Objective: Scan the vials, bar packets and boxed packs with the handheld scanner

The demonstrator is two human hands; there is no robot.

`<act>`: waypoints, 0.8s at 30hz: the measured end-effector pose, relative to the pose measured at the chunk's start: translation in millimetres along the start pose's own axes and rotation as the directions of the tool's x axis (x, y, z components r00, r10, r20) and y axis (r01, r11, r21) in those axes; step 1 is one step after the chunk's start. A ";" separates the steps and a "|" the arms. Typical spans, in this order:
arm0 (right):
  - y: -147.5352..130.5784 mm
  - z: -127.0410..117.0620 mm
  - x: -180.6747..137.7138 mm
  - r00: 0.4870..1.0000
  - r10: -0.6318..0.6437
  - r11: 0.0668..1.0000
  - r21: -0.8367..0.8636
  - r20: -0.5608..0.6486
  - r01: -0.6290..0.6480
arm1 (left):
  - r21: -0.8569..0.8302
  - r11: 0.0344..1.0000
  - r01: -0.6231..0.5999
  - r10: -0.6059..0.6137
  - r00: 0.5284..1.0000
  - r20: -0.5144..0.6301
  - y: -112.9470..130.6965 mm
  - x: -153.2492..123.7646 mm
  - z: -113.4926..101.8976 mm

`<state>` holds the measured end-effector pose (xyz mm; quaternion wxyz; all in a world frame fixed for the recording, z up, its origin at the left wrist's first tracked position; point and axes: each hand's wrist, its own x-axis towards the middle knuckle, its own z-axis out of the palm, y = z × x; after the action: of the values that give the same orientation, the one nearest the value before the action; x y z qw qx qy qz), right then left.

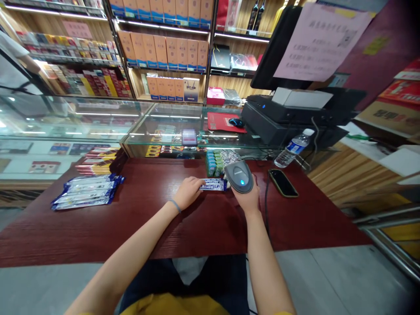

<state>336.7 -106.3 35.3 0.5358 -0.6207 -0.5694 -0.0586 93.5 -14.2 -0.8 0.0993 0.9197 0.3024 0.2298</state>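
My right hand is wrapped around a dark grey barcode scanner with a lit blue light on top. The scanner's head hangs over the right end of a small blue-and-white snack packet on the table. At the packet's left end are the fingers of my left hand, closed on it. Just behind the packet stand several green-and-blue small packs, beside silvery wrapped pieces. Part of my right hand is hidden beneath the scanner.
Blue-and-white long packets and red-and-yellow packs lie at the left of the dark red table. A phone, a water bottle and a cable are at the right. Behind stand a glass counter and a monitor. A person is far left.
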 end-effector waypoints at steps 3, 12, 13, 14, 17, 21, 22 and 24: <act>0.1 -0.7 -0.2 1.000 0.025 1.000 0.009 0.002 -0.025 | 0.031 1.000 0.003 -0.004 1.000 0.024 3.8 3.1 1.9; 4.4 0.9 -2.3 1.000 0.012 1.000 -0.022 -0.016 -0.013 | -0.008 1.000 -0.030 0.029 0.999 -0.039 -0.9 2.8 7.4; 4.5 1.0 -2.5 1.000 0.011 1.000 -0.023 -0.017 -0.012 | -0.002 1.000 -0.030 0.030 0.999 -0.042 -1.2 3.8 7.8; 4.5 1.0 -2.8 1.000 0.009 1.000 -0.020 -0.018 -0.009 | 0.005 1.000 -0.029 0.029 0.999 -0.046 -1.5 5.1 8.0; 4.6 1.0 -3.3 1.000 0.003 1.000 0.001 -0.020 -0.003 | 0.028 0.999 -0.017 0.018 0.999 -0.050 -2.6 8.9 8.6; 4.2 1.4 -3.2 1.000 0.018 1.000 0.011 0.000 -0.018 | 0.049 0.999 0.004 -0.001 0.998 -0.056 -3.0 10.1 10.2; 3.8 1.5 -3.0 1.000 0.020 1.000 0.013 0.004 -0.020 | 0.051 0.999 0.009 -0.006 0.998 -0.061 -2.8 9.7 10.8; 2.9 1.4 -2.4 1.000 0.011 1.000 0.019 0.000 -0.011 | 0.052 0.998 0.021 -0.017 0.997 -0.071 -2.3 8.5 11.7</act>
<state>337.4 -106.2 31.3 0.5420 -0.6188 -0.5664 -0.0506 104.1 -7.7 -8.7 0.0665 0.9104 0.3204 0.2532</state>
